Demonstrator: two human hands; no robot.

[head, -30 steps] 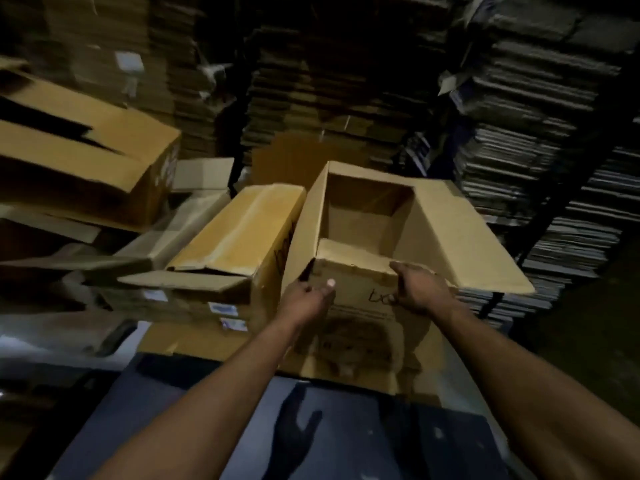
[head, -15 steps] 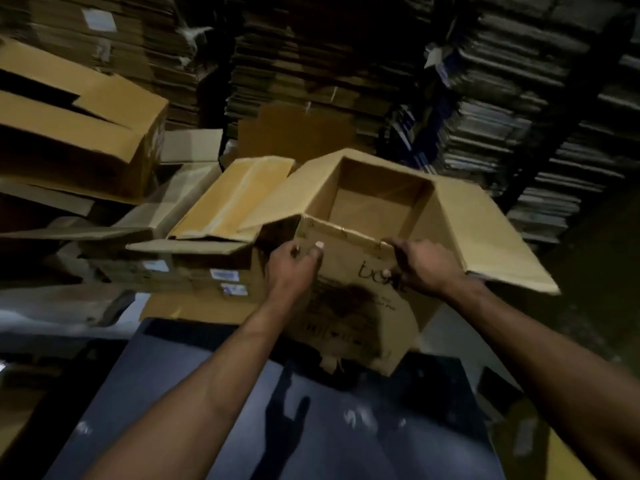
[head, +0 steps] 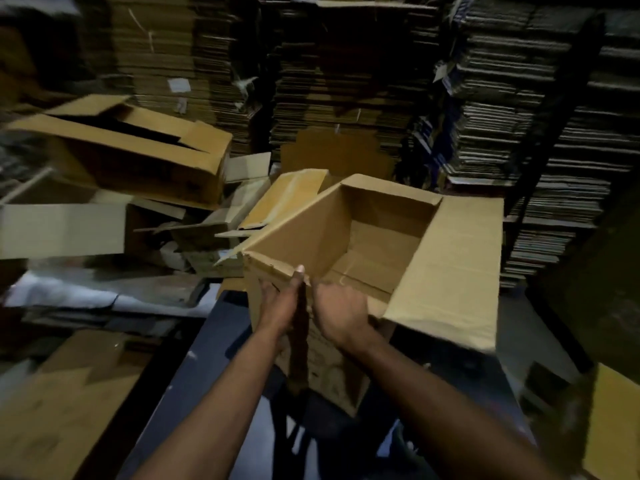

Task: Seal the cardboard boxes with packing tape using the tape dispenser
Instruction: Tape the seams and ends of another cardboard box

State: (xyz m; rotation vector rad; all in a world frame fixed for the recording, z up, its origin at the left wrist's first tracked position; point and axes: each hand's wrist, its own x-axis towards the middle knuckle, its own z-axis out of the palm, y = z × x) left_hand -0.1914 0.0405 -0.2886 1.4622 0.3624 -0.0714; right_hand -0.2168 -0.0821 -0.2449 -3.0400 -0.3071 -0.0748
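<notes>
An open brown cardboard box [head: 446, 268] is tilted toward me above a dark table [head: 211, 368], its top flaps spread and its inside empty. My left hand [head: 282, 303] grips the box's near corner edge, thumb up against the rim. My right hand [head: 341, 315] holds the near wall just to the right of it, fingers curled over the edge. No tape dispenser or tape roll is in view.
More open boxes lie to the left: one high at the left [head: 138, 150] and one just behind the held box [head: 284, 199]. Tall stacks of flattened cardboard [head: 346, 81] fill the background. Flat cardboard [head: 65, 403] lies at lower left.
The box has swung round and tipped toward me, showing more of its inside. Both hands have come closer together at its near corner.
</notes>
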